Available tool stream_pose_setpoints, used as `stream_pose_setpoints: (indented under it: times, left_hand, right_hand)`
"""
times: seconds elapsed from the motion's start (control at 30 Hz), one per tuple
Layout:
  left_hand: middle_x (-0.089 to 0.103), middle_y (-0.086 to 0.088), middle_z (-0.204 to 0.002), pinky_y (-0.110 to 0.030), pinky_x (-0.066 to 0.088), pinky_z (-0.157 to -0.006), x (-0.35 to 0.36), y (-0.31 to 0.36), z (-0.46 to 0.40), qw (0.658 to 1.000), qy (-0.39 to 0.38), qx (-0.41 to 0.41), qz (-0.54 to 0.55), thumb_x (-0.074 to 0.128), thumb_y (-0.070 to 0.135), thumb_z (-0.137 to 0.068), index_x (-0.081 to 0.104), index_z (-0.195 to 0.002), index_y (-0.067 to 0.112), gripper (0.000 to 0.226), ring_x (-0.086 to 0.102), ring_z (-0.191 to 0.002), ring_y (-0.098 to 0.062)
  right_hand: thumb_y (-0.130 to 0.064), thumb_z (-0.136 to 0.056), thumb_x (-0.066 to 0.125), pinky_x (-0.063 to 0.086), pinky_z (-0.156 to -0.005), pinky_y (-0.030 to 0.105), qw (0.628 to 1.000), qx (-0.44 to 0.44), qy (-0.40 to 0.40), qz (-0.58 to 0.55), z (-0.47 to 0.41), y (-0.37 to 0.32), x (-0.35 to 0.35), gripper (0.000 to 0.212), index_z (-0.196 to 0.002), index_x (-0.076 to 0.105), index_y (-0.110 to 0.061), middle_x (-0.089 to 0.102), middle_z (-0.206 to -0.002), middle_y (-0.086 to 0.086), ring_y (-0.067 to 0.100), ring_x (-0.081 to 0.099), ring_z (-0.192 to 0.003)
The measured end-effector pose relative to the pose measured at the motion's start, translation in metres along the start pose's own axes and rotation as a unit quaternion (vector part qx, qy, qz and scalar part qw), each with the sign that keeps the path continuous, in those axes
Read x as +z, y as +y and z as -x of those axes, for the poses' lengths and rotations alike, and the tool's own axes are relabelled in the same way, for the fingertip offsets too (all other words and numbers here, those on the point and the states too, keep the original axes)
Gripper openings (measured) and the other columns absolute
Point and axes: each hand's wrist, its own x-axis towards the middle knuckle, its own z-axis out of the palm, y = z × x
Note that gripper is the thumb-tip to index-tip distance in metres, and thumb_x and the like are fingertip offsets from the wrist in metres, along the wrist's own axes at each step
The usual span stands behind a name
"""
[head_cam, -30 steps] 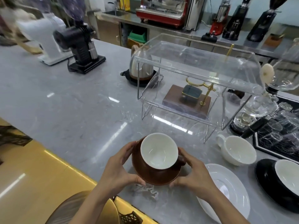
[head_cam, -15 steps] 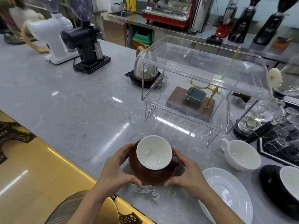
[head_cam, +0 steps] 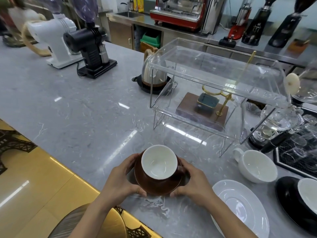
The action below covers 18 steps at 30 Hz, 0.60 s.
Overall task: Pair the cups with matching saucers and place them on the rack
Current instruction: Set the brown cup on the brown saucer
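A brown cup (head_cam: 159, 162) with a white inside sits on a brown saucer (head_cam: 157, 187). My left hand (head_cam: 122, 177) grips the saucer's left edge and my right hand (head_cam: 192, 179) grips its right edge, holding the pair just above the grey marble counter. The clear two-tier acrylic rack (head_cam: 214, 78) stands behind it, both tiers bare. To the right lie a white cup (head_cam: 255, 165), a white saucer (head_cam: 240, 206), and a black saucer (head_cam: 288, 196) carrying a black cup (head_cam: 308, 194) with a white inside.
Seen through the rack is a wooden stand with a brass dripper holder (head_cam: 204, 109). A kettle (head_cam: 154, 73) sits behind the rack's left end. Two grinders (head_cam: 89, 47) stand far left. A siphon brewer (head_cam: 277, 124) and a tray of glasses (head_cam: 298, 148) crowd the right.
Both hands keep hold of the brown cup and saucer, which sit slightly lower and farther left in the view. The camera has tilted, showing more of the back counter.
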Motion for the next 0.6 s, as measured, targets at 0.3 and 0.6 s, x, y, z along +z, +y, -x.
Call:
stream_pose_setpoints:
  times: [0.3, 0.6]
  left_hand:
    - [0.059, 0.039, -0.129, -0.016, 0.046, -0.103, -0.0012, -0.0051, -0.0032, 0.999, -0.006, -0.018, -0.035, 0.099, 0.030, -0.035, 0.046, -0.124, 0.072, 0.112, 0.054, -0.126, 0.011]
    - [0.060, 0.032, -0.131, -0.025, 0.045, -0.107, -0.0031, -0.0002, -0.0032, 0.998, -0.019, -0.024, -0.060, 0.097, 0.032, -0.034, 0.046, -0.130, 0.056, 0.111, 0.054, -0.130, -0.004]
  right_hand:
    - [-0.051, -0.036, 0.091, 0.039, -0.113, 0.047, 0.999, 0.020, 0.003, 0.037, -0.0045, -0.0030, 0.0015, 0.103, -0.127, 0.043, -0.057, 0.058, -0.133, -0.019, 0.019, 0.050, -0.131]
    - [-0.055, -0.037, 0.087, 0.019, -0.113, 0.027, 0.996, 0.041, -0.005, 0.079, -0.0052, 0.0050, 0.0065, 0.129, -0.152, 0.031, -0.037, 0.034, -0.158, -0.013, 0.015, 0.024, -0.148]
